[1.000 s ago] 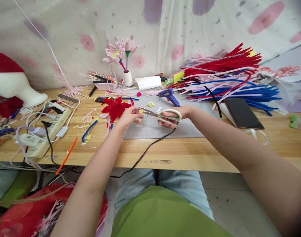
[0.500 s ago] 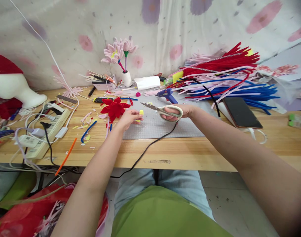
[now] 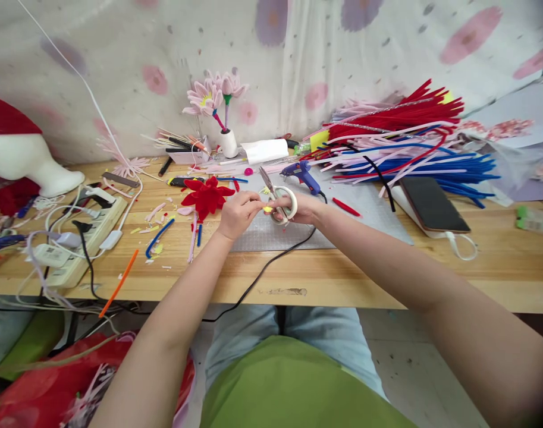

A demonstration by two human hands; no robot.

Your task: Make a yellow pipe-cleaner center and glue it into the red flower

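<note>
ok so from my end of the feed, biggest thing is the long pale-wood table [image 3: 355, 282], with a flat grey gridded cutting mat [image 3: 378, 224] on top. The left hand [image 3: 239, 215] and right hand [image 3: 300, 208] meet over that mat, just right of a red fuzzy pointed-petal flower [image 3: 207, 197]. Beyond the right hand sits a blue plastic glue gun [image 3: 303, 173]. The right has its fingers around the cream-handled metal scissors [image 3: 275, 193], blades pointing up and away, though I can't tell which fingers are in the loops. The left's thumb and fingers are pinched together on a tiny yellow fuzzy piece [image 3: 268, 209], right where the two hands meet. What worries me: it's so small that a loose pinch could drop it onto the mat. Also, if those loops slip, the blades could swing into the fingers or nudge the glue gun.
</note>
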